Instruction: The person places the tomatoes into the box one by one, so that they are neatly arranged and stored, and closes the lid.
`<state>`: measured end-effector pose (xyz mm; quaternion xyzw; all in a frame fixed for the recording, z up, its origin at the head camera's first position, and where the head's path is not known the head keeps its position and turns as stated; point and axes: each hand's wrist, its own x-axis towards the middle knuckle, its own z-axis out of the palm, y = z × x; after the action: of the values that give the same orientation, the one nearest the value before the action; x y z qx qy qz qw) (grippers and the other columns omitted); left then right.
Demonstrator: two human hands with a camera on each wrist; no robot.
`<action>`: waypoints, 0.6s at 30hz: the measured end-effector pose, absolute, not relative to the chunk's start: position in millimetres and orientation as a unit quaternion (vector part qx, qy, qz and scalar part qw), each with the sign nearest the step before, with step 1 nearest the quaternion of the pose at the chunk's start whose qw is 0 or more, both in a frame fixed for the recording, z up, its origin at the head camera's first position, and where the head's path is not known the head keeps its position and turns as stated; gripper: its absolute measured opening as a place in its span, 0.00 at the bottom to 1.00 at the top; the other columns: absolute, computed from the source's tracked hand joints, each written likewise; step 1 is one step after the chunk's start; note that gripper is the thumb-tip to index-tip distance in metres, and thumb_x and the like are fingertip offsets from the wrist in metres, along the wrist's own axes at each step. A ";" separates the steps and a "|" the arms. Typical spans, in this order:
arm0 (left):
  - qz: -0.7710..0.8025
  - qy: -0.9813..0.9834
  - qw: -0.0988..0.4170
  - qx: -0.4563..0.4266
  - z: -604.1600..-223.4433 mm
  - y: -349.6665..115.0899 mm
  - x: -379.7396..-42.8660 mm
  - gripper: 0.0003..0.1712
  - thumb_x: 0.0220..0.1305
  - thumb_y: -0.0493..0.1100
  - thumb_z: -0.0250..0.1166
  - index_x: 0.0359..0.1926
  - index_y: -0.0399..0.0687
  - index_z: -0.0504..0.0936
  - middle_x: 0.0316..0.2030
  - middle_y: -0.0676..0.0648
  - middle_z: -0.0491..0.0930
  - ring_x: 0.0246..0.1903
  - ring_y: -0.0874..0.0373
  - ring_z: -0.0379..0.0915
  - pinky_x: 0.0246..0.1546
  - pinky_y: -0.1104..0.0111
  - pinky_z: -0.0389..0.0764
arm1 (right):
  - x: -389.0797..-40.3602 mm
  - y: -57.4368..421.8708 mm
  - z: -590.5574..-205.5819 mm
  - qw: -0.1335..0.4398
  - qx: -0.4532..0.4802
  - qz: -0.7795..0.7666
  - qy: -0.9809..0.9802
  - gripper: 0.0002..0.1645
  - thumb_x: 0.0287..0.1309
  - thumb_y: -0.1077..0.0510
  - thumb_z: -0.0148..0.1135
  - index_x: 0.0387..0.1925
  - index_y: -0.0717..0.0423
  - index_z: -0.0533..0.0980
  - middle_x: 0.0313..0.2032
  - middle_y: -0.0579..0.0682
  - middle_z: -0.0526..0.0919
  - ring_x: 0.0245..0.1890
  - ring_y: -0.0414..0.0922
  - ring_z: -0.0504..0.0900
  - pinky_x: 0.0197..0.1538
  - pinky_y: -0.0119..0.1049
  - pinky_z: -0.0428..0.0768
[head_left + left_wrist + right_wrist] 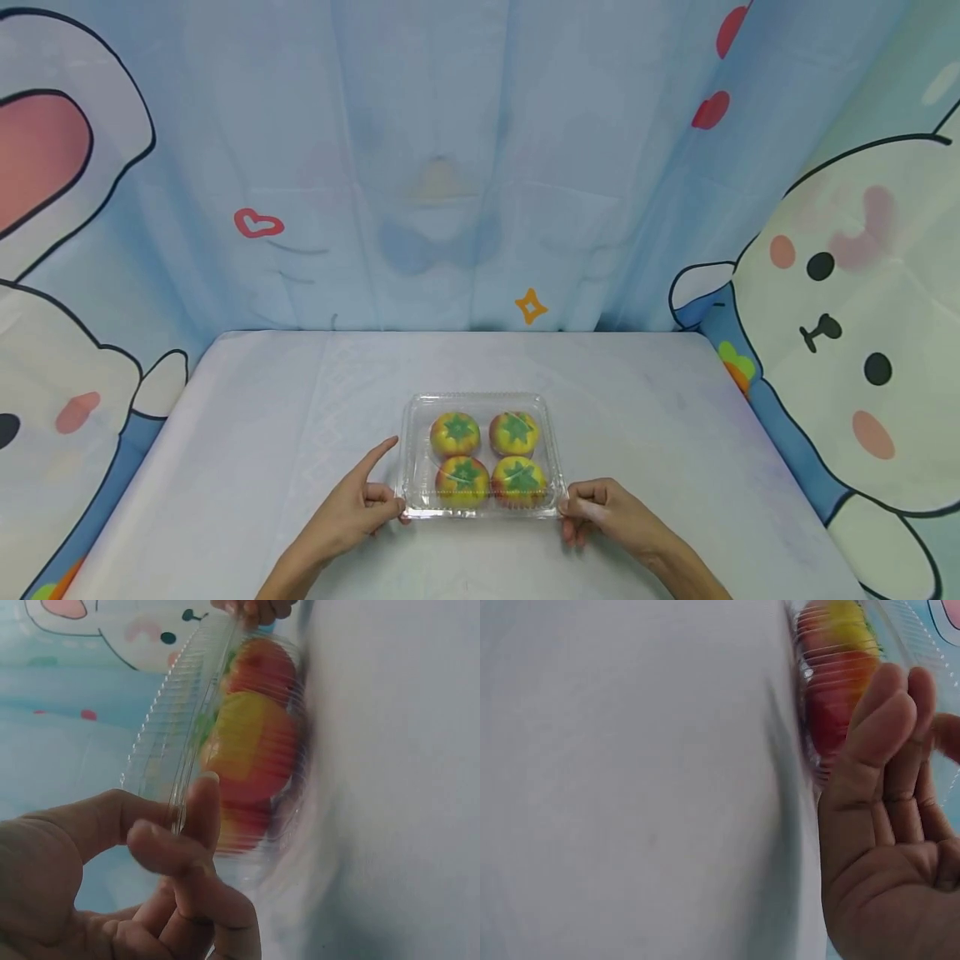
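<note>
A clear plastic clamshell box with ribbed sides lies at the front middle of the table. Inside sit several round, red-and-yellow fruits with green star-shaped leaf tops, in two rows. My left hand pinches the rim at the box's front left corner, its index finger pointing out along the left side. At the front right corner, my right hand holds the rim between thumb and fingers. The left wrist view shows the rim between thumb and finger, with the lid and base edges together.
A white cloth covers the table. Behind it hangs a light blue curtain printed with hearts and a star. Cartoon animal prints flank the table on both sides.
</note>
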<state>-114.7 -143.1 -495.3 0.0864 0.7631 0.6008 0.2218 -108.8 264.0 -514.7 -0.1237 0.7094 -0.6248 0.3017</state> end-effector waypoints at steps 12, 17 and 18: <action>0.555 0.789 0.240 0.107 -488.8 -152.8 -115.8 0.42 0.76 0.47 0.65 0.81 0.38 0.58 0.40 0.45 0.88 0.28 0.58 0.78 0.28 0.70 0.82 | -110.7 277.8 -503.0 0.346 -0.117 -0.587 0.723 0.28 0.83 0.50 0.51 0.49 0.77 0.79 0.38 0.50 0.91 0.38 0.42 0.89 0.41 0.36 0.91; 0.483 0.848 0.179 0.124 -481.3 -159.6 -117.8 0.29 0.79 0.49 0.61 0.74 0.43 0.72 0.55 0.45 0.85 0.48 0.54 0.82 0.39 0.70 0.83 | -116.1 285.8 -495.9 0.278 -0.105 -0.542 0.786 0.23 0.82 0.49 0.53 0.53 0.66 0.81 0.44 0.58 0.91 0.42 0.46 0.90 0.42 0.39 0.92; 0.467 0.861 0.160 0.125 -480.0 -160.2 -118.3 0.28 0.79 0.49 0.62 0.74 0.45 0.73 0.57 0.45 0.85 0.52 0.53 0.82 0.41 0.69 0.84 | -116.9 286.6 -494.9 0.251 -0.107 -0.531 0.803 0.22 0.81 0.49 0.54 0.53 0.65 0.81 0.46 0.59 0.91 0.43 0.46 0.91 0.42 0.38 0.91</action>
<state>-118.3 -160.2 -480.0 0.1254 0.8607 0.4668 0.1598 -116.9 286.6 -494.9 -0.1069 0.8026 -0.5305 0.2509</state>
